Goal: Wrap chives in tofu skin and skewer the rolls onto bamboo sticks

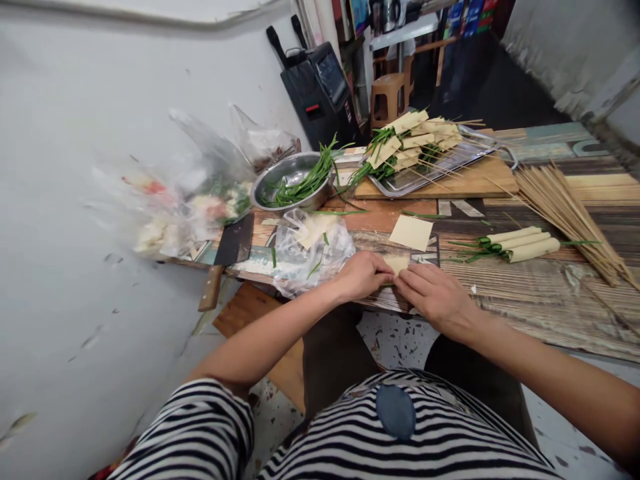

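Observation:
Close to the table's front edge, my left hand [366,275] and my right hand [436,293] pinch a pale yellow tofu sheet [397,263] from its two sides. My fingers cover most of it, so any filling inside is hidden. Just beyond lies a flat square tofu sheet [411,233]. Several rolled tofu sheets with green chives inside [525,243] rest to the right of my right hand. On the left, a clear plastic bag [320,250] holds more sheets, with bits of chive on it.
A metal bowl of chives [295,180] stands behind the bag. Skewered rolls [415,143] pile on a metal tray [450,170] atop a wooden board. Bamboo skewers [575,217] lie at right. A cleaver [227,253] overhangs the left edge, near filled plastic bags [165,213].

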The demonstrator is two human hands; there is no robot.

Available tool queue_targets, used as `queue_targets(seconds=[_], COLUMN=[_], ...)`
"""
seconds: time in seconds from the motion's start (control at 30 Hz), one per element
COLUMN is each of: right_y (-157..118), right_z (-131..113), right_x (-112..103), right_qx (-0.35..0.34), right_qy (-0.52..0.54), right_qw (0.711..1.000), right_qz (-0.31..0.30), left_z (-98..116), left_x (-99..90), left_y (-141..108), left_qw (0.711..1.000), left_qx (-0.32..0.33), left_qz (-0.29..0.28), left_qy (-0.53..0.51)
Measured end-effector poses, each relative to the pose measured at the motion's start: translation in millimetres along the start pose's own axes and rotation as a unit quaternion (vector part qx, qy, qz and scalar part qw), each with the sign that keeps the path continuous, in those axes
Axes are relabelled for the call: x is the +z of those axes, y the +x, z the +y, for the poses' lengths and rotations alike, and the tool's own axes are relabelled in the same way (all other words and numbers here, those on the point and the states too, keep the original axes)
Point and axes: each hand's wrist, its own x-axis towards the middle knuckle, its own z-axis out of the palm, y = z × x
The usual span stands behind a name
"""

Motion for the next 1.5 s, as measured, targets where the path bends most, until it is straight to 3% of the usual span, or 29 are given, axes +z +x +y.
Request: queue_targets(seconds=[0.23, 0.4, 0.47, 0.57, 0.7, 0.87, 1.0, 1.13, 1.33, 1.5], right_y=[7, 14, 17, 19, 19, 22, 24, 24, 22, 21], right_z=[8, 14, 15, 14, 15, 16, 16, 17, 20, 19], right_x=[10, 7, 5, 3, 2, 1, 1, 2, 0, 1], right_qx=[0.007, 0.011, 0.011, 0.011, 0.022, 0.030, 0.031, 0.039, 0.039, 0.064], right_qy=[0.016, 0.058, 0.059, 0.055, 0.070, 0.096, 0.091, 0.091, 0.116, 0.099], right_qw=[0.998, 0.988, 0.985, 0.982, 0.979, 0.976, 0.975, 0.975, 0.974, 0.974], right_qz=[-0.067, -0.145, -0.163, -0.179, -0.188, -0.195, -0.198, -0.201, -0.192, -0.192], left_z=[0, 2, 3, 7, 5, -5, 4, 9, 5, 1], left_x=[1.4, 6.5, 5.4, 1.7, -3.5, -2.3, 18.6, 36.3, 32.8, 32.3], left_y=[-7, -31, -42, -57, -68, -62, -57, -53, -50, -50], left_qw=[0.999, 0.990, 0.986, 0.975, 0.942, 0.899, 0.909, 0.913, 0.918, 0.915], left_qx=[-0.033, -0.086, -0.112, -0.093, -0.058, 0.012, 0.104, 0.103, 0.078, 0.088], left_qz=[0.001, 0.111, 0.123, 0.122, 0.199, 0.281, 0.237, 0.186, 0.146, 0.167], left_qy=[-0.018, 0.003, 0.033, 0.159, 0.266, 0.335, 0.327, 0.348, 0.361, 0.358])
